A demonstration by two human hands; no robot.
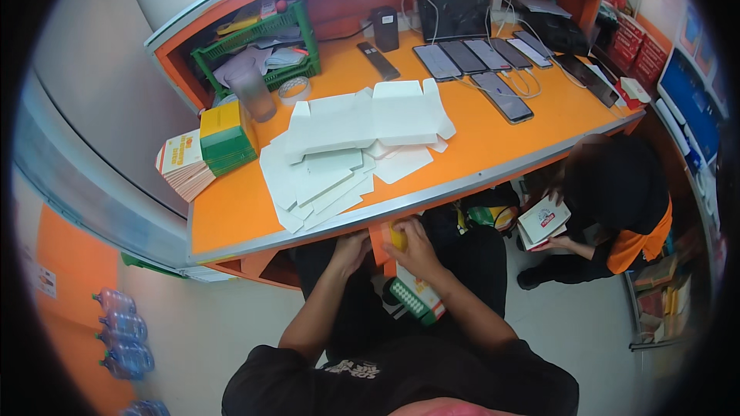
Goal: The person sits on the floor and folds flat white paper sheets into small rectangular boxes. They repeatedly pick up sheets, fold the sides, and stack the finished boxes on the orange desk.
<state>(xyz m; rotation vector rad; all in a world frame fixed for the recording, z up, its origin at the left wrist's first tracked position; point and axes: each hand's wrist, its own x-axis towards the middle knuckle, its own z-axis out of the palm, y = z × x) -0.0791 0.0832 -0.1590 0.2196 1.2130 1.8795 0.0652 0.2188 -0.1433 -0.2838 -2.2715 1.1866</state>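
Orange laminate covers the counter (231, 212) that curves across the far side of my view, and both of my hands sit just below its near edge, over my lap. My right hand (412, 250) has its fingers curled around a small folded carton (398, 237) with yellow and orange faces, gripping it from the right. My left hand (351, 250) is just beside that carton on its left; its fingers look bent, but I cannot tell whether they actually clasp the carton or only rest near it. Lower down on my lap lies a flat printed carton blank (420, 299) with a green edge, partly under my right forearm.

On the counter, a loose heap of white die-cut carton blanks (339, 162) spreads across the middle. To its left stands a stack of yellow and green folded cartons (226, 139), with a fanned pile of printed flat cartons (183, 166) touching it on the left. Farther back I see a green plastic crate (262, 50) of papers, a roll of tape (294, 89) near it, and a row of smartphones (482, 58) on cables toward the far right.

On the right, below the counter, another person (617, 200) in dark and orange clothing crouches, holding a white carton (543, 222) with a red mark in both hands.
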